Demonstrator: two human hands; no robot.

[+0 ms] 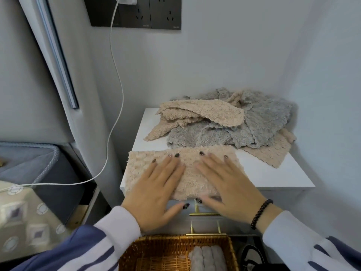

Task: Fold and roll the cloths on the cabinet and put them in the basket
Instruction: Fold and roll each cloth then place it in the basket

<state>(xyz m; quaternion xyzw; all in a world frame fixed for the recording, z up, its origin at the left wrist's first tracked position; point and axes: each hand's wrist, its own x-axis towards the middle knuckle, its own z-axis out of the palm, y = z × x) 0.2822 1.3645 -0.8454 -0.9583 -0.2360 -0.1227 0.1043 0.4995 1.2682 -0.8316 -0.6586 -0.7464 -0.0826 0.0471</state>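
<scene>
Beige cloth (181, 171): lying at the cabinet (273, 173) front edge, above the basket (136, 257). Left hand (156, 190) and right hand (226, 186) pressing flat, fingers spread. Likely soft, light, limp; best gripped at corners.

A white cabinet (273, 173) stands tucked into a corner of pale grey walls (234, 61). Above it and to the left, a dark socket panel (136, 12) sits on the wall, a white charger (126, 0) plugged in, its cable (115, 94) trailing down left of the cabinet. Further left rises a grey padded headboard (29, 85), with a patterned quilt (23, 218) below it (circles and diamonds). Brass handles (205, 214) show on the cabinet's front.
</scene>
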